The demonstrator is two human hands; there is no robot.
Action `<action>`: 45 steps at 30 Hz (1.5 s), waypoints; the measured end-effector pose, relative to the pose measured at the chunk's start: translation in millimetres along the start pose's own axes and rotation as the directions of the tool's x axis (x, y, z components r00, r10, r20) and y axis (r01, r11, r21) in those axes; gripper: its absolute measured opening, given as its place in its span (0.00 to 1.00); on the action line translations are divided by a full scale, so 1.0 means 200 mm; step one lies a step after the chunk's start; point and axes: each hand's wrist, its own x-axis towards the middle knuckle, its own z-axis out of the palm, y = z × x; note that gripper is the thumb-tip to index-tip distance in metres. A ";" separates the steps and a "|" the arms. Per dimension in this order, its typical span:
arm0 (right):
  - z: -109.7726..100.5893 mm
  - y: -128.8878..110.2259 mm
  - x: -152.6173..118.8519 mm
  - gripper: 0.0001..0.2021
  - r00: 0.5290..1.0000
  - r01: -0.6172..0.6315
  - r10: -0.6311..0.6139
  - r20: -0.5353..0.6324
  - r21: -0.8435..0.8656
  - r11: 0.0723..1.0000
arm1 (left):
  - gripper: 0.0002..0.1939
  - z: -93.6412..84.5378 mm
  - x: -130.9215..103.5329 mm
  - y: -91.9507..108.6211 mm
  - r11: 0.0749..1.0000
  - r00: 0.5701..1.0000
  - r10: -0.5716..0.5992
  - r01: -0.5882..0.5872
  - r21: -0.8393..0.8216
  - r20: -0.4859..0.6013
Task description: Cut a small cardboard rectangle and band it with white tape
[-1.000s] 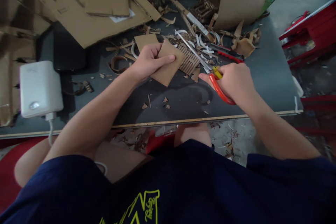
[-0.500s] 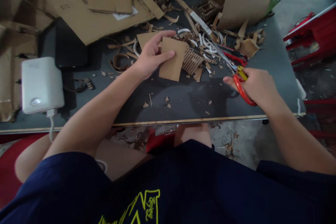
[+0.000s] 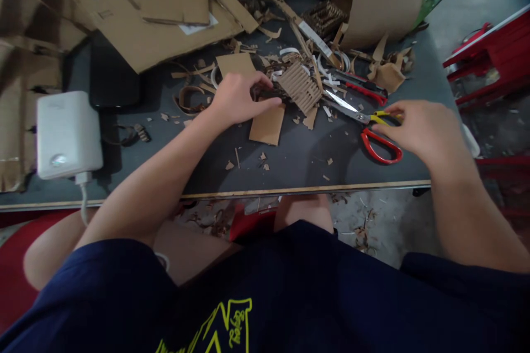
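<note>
My left hand (image 3: 244, 98) is open, with thumb and fingers apart, over a small rectangular piece of cardboard (image 3: 267, 128) that lies on the dark tabletop. A corrugated cardboard piece (image 3: 301, 88) with exposed ridges lies just right of those fingertips. Another flat cardboard piece (image 3: 236, 64) is behind this hand. On the right, the scissors (image 3: 366, 118), with one red and one yellow handle, rest on the table with blades slightly apart, pointing left. My right hand (image 3: 426, 128) has its thumb and fingers around the yellow handle; the red loop is outside its grasp.
A red utility knife (image 3: 364, 88) lies behind the scissors among paper curls and cardboard scraps. A cardboard tube (image 3: 383, 8) is at the back right. Large cardboard sheets (image 3: 165, 27), a black flat object (image 3: 114, 77) and a white power bank (image 3: 68, 135) with a cable occupy the left.
My left hand has let go of the cardboard rectangle, which now lies on the table. The scissors have come down onto the tabletop, and my right hand's grasp has loosened to the yellow handle.
</note>
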 end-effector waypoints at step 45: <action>0.25 -0.71 0.25 0.30 0.779 0.548 -0.393 -0.489 0.227 0.805 | 0.46 -0.04 0.04 -0.14 0.944 0.734 -0.278 0.088 -0.318 -0.620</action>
